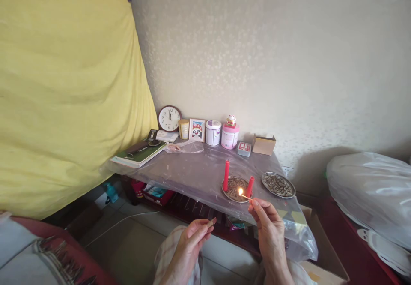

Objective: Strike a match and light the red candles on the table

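Note:
My right hand (268, 225) pinches a burning match (245, 196), its flame close to the shorter red candle (250, 187). A taller red candle (226, 175) stands to the left, and its wick shows no flame. Both candles are upright on a round metal plate (231, 197). Lower and to the left, in front of the table edge, my left hand (195, 238) is closed on a small matchbox (211, 222), mostly covered by the fingers.
A second round plate (278, 185) lies right of the candles on the plastic-covered table (189, 171). Along the wall stand a clock (169, 118), a picture frame (197, 130), a white tin (212, 133), a pink tin (230, 136) and a cardboard box (263, 144). Books (139, 153) lie left.

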`<state>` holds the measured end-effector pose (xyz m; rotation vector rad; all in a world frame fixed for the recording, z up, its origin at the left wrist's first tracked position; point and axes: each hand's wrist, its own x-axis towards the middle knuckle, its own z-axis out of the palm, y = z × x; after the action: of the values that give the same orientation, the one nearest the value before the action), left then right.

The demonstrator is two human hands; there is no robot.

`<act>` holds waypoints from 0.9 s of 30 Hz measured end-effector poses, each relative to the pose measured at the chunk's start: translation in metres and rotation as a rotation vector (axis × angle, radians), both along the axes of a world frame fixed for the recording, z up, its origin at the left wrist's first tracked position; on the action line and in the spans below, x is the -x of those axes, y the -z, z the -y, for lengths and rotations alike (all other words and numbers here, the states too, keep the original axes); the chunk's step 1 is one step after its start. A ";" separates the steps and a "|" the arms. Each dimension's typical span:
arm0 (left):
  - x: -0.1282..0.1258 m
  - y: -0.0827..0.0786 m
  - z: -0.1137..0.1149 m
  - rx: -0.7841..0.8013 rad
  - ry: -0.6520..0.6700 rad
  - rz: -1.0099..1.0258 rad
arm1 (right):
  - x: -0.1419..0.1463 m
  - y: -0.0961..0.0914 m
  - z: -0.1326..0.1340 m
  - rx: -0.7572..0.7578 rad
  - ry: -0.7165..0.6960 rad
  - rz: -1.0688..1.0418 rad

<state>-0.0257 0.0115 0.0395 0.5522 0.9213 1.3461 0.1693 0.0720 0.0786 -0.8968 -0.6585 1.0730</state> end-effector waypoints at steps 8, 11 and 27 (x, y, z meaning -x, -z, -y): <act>0.003 0.008 -0.002 -0.014 0.007 0.006 | 0.004 -0.012 -0.002 0.018 -0.031 -0.042; 0.004 0.010 -0.002 -0.012 0.000 0.011 | 0.006 -0.014 -0.005 0.010 -0.036 -0.027; 0.022 0.035 -0.001 0.004 0.117 0.275 | 0.012 -0.030 -0.019 -0.052 -0.038 0.052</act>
<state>-0.0476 0.0121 0.0048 0.3988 0.6572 1.2761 0.1568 0.0907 0.1091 -0.8724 -0.7463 1.0641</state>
